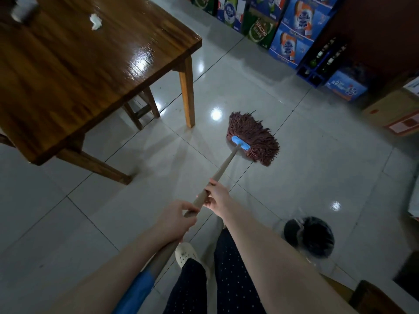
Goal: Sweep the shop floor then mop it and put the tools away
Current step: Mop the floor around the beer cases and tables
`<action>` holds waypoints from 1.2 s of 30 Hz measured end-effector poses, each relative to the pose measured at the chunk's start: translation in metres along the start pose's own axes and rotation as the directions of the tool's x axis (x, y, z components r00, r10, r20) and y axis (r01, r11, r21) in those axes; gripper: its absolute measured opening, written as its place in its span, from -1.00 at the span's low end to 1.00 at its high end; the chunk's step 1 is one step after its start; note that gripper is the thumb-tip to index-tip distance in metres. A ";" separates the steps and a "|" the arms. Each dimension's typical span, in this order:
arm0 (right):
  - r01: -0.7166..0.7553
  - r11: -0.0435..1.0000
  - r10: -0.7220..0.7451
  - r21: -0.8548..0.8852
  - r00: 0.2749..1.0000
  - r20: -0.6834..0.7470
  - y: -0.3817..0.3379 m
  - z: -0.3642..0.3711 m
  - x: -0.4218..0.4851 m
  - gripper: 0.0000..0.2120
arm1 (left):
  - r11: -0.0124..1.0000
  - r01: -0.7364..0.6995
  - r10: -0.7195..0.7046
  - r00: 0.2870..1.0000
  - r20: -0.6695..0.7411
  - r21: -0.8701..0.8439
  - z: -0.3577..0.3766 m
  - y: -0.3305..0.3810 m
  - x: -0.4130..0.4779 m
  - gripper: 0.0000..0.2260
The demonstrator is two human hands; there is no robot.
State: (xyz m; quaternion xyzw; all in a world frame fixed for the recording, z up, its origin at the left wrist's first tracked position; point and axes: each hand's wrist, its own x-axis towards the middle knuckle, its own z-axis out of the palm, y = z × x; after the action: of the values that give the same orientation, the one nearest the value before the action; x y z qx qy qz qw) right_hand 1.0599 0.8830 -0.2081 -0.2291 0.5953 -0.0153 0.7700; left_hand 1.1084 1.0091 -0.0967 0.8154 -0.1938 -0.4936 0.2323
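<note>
A mop with a reddish-brown string head [255, 137] and a blue clamp lies spread on the glossy grey tile floor [306, 177], just right of the table's front leg. Its tan handle [224, 166] runs back toward me. My right hand [216, 197] grips the handle further down, closer to the head. My left hand [174, 220] grips it behind that, nearer my body. The handle's blue end passes under my left forearm.
A glossy wooden table [90, 64] with a crumpled tissue on it stands at the left, a stool beneath it. Stacked beer cartons [292, 28] and a bottle crate line the far right wall. A bin lined with a black bag [310, 236] sits near my right arm. Cardboard boxes [392, 109] stand at the right.
</note>
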 end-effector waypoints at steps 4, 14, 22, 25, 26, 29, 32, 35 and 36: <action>-0.010 0.998 0.010 0.065 1.000 0.006 -0.014 -0.008 0.004 -0.49 | 1.000 0.006 -0.006 1.000 -0.020 0.011 0.009 0.015 0.018 -0.80; 0.027 0.998 -0.025 0.052 0.999 -0.031 -0.124 -0.041 0.059 -0.44 | 1.000 -0.014 0.015 0.999 -0.041 0.013 0.033 0.108 0.108 -0.84; 0.033 0.997 -0.032 0.064 0.999 -0.016 -0.300 -0.087 0.143 -0.42 | 0.993 -0.056 0.058 0.998 -0.020 0.105 0.040 0.253 0.239 -0.87; 0.057 0.997 -0.056 0.054 0.998 -0.005 -0.374 -0.094 0.173 -0.44 | 0.984 -0.098 0.100 0.995 -0.009 0.151 0.031 0.317 0.293 -0.88; 0.063 0.997 -0.062 0.050 0.998 -0.011 -0.397 -0.096 0.182 -0.44 | 0.981 -0.109 0.111 0.994 -0.006 0.163 0.030 0.336 0.309 -0.88; 0.082 0.995 -0.081 0.051 0.996 -0.026 -0.454 -0.109 0.205 -0.42 | 0.978 -0.128 0.129 0.992 0.000 0.167 0.033 0.384 0.352 -0.86; 0.095 0.992 -0.092 0.084 0.995 -0.037 -0.495 -0.120 0.224 -0.40 | 0.977 -0.135 0.136 0.991 0.010 0.166 0.037 0.420 0.385 -0.87; 0.091 0.988 -0.084 0.124 0.995 -0.059 -0.527 -0.123 0.244 -0.33 | 0.981 -0.128 0.128 0.992 0.010 0.149 0.036 0.444 0.415 -0.87; 0.093 0.988 -0.086 0.127 0.994 -0.061 -0.537 -0.122 0.249 -0.32 | 0.980 -0.128 0.128 0.992 0.011 0.154 0.035 0.450 0.424 -0.86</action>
State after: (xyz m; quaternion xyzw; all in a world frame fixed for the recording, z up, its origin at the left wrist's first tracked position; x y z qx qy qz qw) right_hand 1.1533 0.2882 -0.2585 -0.2046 0.6034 -0.0947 0.7649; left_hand 1.2240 0.4037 -0.1575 0.8166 -0.2836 -0.4614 0.1998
